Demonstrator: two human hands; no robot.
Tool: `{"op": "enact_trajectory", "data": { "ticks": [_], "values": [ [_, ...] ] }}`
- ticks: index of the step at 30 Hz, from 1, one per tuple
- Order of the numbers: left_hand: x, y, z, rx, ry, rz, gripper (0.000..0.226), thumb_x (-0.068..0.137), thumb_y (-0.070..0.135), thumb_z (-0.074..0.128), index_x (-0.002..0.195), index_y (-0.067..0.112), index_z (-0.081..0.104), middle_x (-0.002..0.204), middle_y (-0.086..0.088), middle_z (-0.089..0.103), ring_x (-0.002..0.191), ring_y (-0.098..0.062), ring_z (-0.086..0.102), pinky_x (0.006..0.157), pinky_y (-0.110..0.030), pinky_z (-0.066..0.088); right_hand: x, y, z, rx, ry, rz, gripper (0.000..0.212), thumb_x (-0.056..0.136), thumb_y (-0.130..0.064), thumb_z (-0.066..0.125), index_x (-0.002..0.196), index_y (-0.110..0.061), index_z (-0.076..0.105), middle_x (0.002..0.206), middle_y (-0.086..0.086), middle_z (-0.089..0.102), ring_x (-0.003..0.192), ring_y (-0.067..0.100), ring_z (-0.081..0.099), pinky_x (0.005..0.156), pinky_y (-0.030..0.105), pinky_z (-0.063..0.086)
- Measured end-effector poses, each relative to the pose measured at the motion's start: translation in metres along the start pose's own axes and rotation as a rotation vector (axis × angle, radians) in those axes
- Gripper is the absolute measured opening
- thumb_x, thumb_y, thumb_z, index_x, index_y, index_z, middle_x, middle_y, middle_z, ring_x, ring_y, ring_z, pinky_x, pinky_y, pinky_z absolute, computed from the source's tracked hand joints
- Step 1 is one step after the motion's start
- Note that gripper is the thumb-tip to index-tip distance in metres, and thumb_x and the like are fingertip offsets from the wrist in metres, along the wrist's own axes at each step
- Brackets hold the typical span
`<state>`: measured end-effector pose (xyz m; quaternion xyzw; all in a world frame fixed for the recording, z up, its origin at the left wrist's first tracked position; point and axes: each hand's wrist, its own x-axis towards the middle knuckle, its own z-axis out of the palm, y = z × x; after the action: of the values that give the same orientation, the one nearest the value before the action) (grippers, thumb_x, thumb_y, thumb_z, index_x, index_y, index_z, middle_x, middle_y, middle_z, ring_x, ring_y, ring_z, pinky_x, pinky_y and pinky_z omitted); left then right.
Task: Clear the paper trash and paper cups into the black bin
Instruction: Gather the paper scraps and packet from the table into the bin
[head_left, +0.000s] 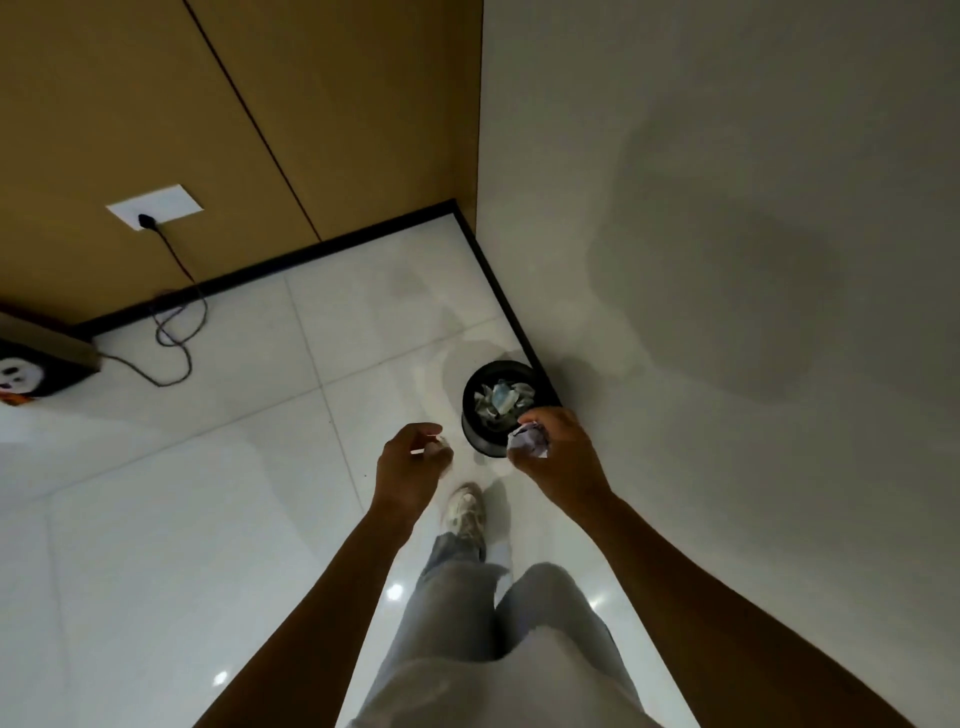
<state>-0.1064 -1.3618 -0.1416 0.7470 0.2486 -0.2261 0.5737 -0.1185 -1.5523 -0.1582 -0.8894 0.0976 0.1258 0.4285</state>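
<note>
Floor (208, 493) was glossy white tile, light glare spots toward 6 o'clock. Tan wood-panel wall (130, 104) at 11 o'clock, dark vertical seam through it; grey wall (727, 208) at 2 o'clock. Black baseboard (311, 249) ran along both, meeting in the corner near 12. White socket plate (155, 207) on the tan wall, black plug (147, 220) in it, black cable (176, 332) dropped to the floor, looped, ran to a dark box (36, 364) at 9 o'clock edge. Pale sneaker (464, 510) and grey jeans (457, 613) at 6 o'clock.
</note>
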Motion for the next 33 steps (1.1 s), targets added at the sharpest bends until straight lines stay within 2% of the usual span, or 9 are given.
{"op": "enact_trajectory", "data": {
  "ticks": [4, 8, 11, 15, 18, 22, 25, 30, 33],
  "values": [
    [0.061, 0.007, 0.020, 0.007, 0.006, -0.072, 0.027, 0.087, 0.003, 0.061, 0.113, 0.011, 0.061, 0.103, -0.015, 0.067, 0.090, -0.028, 0.066, 0.083, -0.035, 0.054, 0.058, 0.022, 0.007, -0.026, -0.012, 0.069, 0.040, 0.081, -0.024, 0.073, 0.115, -0.010, 0.057, 0.122, 0.012, 0.053, 0.107, 0.024, 0.055, 0.092, 0.040, 0.051],
    [0.107, -0.006, 0.039, 0.026, 0.016, -0.116, 0.026, 0.089, 0.006, 0.060, 0.114, 0.013, 0.061, 0.107, -0.012, 0.065, 0.095, -0.028, 0.065, 0.089, -0.041, 0.054, 0.115, 0.048, 0.027, -0.062, -0.039, 0.085, 0.037, 0.083, -0.021, 0.071, 0.115, -0.008, 0.059, 0.121, 0.013, 0.053, 0.107, 0.024, 0.056, 0.092, 0.038, 0.050],
    [0.141, -0.028, 0.054, 0.036, 0.038, -0.157, 0.026, 0.088, 0.008, 0.061, 0.114, 0.015, 0.060, 0.104, -0.009, 0.066, 0.092, -0.024, 0.066, 0.086, -0.036, 0.055, 0.159, 0.075, 0.051, -0.094, -0.111, 0.104, 0.038, 0.083, -0.023, 0.070, 0.118, -0.011, 0.058, 0.127, 0.011, 0.049, 0.112, 0.023, 0.053, 0.093, 0.035, 0.050],
    [0.180, -0.058, 0.076, 0.073, 0.042, -0.186, 0.025, 0.089, 0.010, 0.062, 0.111, 0.019, 0.060, 0.104, -0.003, 0.065, 0.088, -0.017, 0.065, 0.077, -0.025, 0.053, 0.213, 0.117, 0.085, -0.191, -0.253, 0.156, 0.050, 0.086, -0.027, 0.067, 0.132, -0.021, 0.050, 0.150, 0.008, 0.031, 0.132, 0.029, 0.038, 0.100, 0.043, 0.045],
    [0.199, -0.071, 0.091, 0.111, 0.043, -0.192, 0.025, 0.088, 0.010, 0.062, 0.113, 0.015, 0.061, 0.104, -0.004, 0.065, 0.092, -0.021, 0.065, 0.084, -0.032, 0.054, 0.232, 0.142, 0.098, -0.314, -0.307, 0.240, 0.055, 0.089, -0.025, 0.060, 0.140, -0.027, 0.040, 0.156, 0.005, 0.019, 0.139, 0.035, 0.024, 0.107, 0.049, 0.036],
    [0.215, -0.069, 0.110, 0.106, 0.039, -0.217, 0.026, 0.088, 0.008, 0.062, 0.113, 0.014, 0.061, 0.106, -0.005, 0.065, 0.090, -0.022, 0.066, 0.082, -0.035, 0.055, 0.234, 0.152, 0.092, -0.240, -0.276, 0.211, 0.052, 0.089, -0.019, 0.057, 0.139, -0.023, 0.043, 0.154, 0.008, 0.025, 0.138, 0.033, 0.029, 0.105, 0.045, 0.041],
    [0.231, -0.056, 0.129, 0.107, 0.024, -0.197, 0.028, 0.086, 0.008, 0.063, 0.114, 0.015, 0.061, 0.106, -0.005, 0.065, 0.088, -0.020, 0.065, 0.075, -0.028, 0.054, 0.231, 0.152, 0.075, -0.223, -0.245, 0.170, 0.050, 0.090, -0.019, 0.057, 0.138, -0.021, 0.044, 0.152, 0.006, 0.029, 0.136, 0.030, 0.033, 0.106, 0.036, 0.039],
    [0.268, -0.038, 0.170, 0.153, -0.047, -0.157, 0.039, 0.085, 0.008, 0.064, 0.123, 0.013, 0.058, 0.116, -0.008, 0.063, 0.105, -0.025, 0.061, 0.084, -0.030, 0.052, 0.227, 0.152, 0.047, -0.145, -0.177, 0.143, 0.047, 0.091, -0.017, 0.060, 0.135, -0.018, 0.047, 0.146, 0.007, 0.039, 0.131, 0.024, 0.040, 0.102, 0.028, 0.038],
    [0.280, -0.035, 0.185, 0.114, -0.080, -0.245, 0.051, 0.084, 0.007, 0.067, 0.131, 0.018, 0.052, 0.127, -0.010, 0.058, 0.113, -0.030, 0.057, 0.093, -0.041, 0.052, 0.229, 0.150, 0.037, -0.107, -0.157, 0.132, 0.044, 0.090, -0.013, 0.061, 0.133, -0.016, 0.049, 0.141, 0.008, 0.045, 0.130, 0.021, 0.043, 0.101, 0.023, 0.036]
  ]
}}
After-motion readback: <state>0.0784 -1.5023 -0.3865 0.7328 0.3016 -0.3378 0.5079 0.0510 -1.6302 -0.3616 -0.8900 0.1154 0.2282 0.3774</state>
